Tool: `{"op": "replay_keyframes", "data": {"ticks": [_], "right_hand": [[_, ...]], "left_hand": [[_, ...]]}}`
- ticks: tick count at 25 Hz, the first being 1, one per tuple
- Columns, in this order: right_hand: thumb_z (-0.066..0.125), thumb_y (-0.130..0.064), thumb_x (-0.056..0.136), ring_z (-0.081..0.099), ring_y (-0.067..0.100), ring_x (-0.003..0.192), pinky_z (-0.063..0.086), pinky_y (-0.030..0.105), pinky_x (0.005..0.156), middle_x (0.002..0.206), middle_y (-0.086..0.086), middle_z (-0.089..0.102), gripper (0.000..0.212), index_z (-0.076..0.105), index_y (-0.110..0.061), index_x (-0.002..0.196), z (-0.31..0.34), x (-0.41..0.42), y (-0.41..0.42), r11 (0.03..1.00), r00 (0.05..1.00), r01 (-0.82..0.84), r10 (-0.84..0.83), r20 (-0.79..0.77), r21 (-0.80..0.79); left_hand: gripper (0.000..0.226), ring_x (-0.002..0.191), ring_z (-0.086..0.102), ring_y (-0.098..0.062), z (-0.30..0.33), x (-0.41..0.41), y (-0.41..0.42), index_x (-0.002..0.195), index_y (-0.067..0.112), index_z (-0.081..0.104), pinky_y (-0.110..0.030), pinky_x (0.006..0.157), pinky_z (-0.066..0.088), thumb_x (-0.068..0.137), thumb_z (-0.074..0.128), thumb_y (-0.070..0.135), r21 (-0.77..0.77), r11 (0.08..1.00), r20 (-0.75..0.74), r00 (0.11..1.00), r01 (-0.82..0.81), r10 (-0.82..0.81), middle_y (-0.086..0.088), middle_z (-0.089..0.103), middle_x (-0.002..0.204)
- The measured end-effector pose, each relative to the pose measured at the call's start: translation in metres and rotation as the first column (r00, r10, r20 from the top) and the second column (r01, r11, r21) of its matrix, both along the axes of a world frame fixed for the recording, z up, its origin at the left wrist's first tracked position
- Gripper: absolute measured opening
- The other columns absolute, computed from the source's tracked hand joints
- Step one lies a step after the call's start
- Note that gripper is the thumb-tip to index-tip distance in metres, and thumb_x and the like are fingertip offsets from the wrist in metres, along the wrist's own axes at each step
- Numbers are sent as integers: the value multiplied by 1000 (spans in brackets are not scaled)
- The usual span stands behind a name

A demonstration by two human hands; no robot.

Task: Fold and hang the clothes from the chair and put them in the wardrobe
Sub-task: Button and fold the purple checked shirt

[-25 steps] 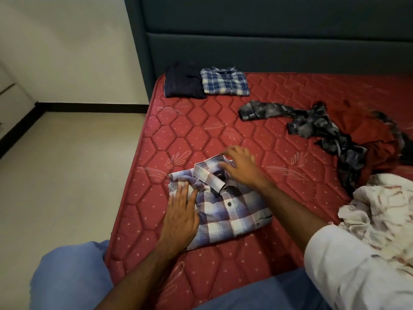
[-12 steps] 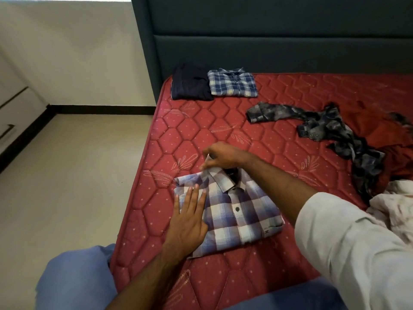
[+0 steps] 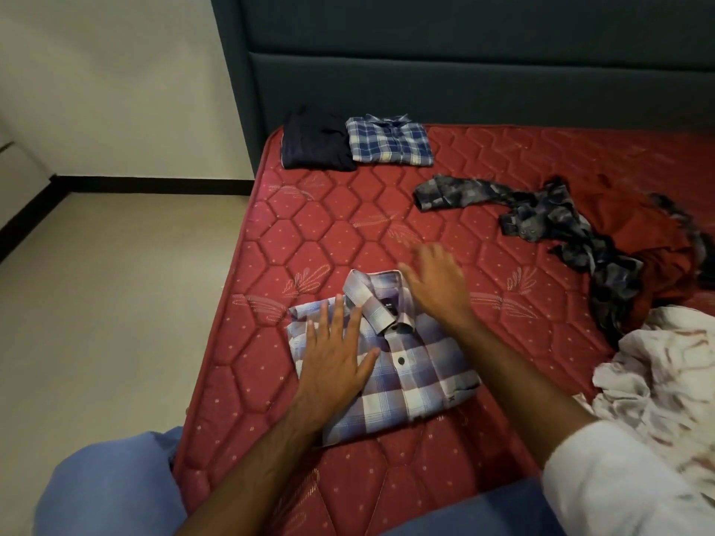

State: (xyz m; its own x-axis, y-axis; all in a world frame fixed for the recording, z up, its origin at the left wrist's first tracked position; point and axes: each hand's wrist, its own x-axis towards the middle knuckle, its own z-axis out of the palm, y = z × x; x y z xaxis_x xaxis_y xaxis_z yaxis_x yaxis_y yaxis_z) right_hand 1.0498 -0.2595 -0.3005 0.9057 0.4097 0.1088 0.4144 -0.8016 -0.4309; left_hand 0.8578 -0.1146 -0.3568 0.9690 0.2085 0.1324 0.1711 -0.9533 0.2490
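A folded purple-and-white plaid shirt lies near the front left corner of the red mattress, collar pointing away from me. My left hand presses flat on the shirt's left half, fingers spread and straight. Over the collar's right side my right hand is blurred, its fingers stretched out and holding nothing. At the head of the bed lie two folded garments: a dark navy one and a blue plaid shirt.
Unfolded clothes lie at the right: a grey patterned shirt, a rust-red garment and a white patterned cloth. A dark teal headboard stands behind the bed. Beige floor lies to the left.
My right hand has let go of the collar's far edge and moved right, fingers now stretched out. My left hand stays pressed on the shirt.
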Motion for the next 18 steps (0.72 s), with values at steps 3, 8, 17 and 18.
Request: {"op": "replay_keyframes", "data": {"ticks": [3, 8, 17, 18], "right_hand": [[59, -53, 93, 65, 20, 97, 54, 39, 81, 108, 3, 67, 35, 58, -21, 107, -17, -16, -58, 978, 915, 186, -138, -380, 92], [71, -43, 87, 65, 17, 80, 54, 41, 75, 86, -2, 69, 26, 58, -21, 90, -30, -24, -67, 925, 871, 235, -64, -488, 298], [51, -58, 96, 62, 30, 110, 50, 45, 94, 117, 7, 65, 45, 55, -18, 115, -60, -35, -67, 962, 936, 220, -163, -312, 159], [49, -65, 93, 57, 31, 121, 47, 47, 102, 129, 9, 60, 59, 53, -17, 128, -58, -36, -66, 978, 935, 190, -151, -321, 92]], "left_hand": [[83, 155, -2, -40, -23, 0, 0, 163, 21, 1, -62, 123, 10, 99, 17, 72, 105, 994, -73, 997, 4, 3, -14, -1, 170], [84, 156, -5, -38, -24, 0, -1, 163, 21, 1, -62, 123, 10, 99, 15, 73, 96, 995, -60, 998, -12, 18, -12, -2, 170], [83, 155, 1, -42, -31, -14, -4, 163, 23, 11, -68, 118, 5, 96, 24, 71, 32, 982, -97, 977, -185, 188, -17, 5, 169], [87, 155, 2, -42, -29, -19, -4, 163, 19, 11, -64, 120, 5, 95, 25, 72, -27, 973, -101, 969, -230, 227, -19, 5, 168]]}}
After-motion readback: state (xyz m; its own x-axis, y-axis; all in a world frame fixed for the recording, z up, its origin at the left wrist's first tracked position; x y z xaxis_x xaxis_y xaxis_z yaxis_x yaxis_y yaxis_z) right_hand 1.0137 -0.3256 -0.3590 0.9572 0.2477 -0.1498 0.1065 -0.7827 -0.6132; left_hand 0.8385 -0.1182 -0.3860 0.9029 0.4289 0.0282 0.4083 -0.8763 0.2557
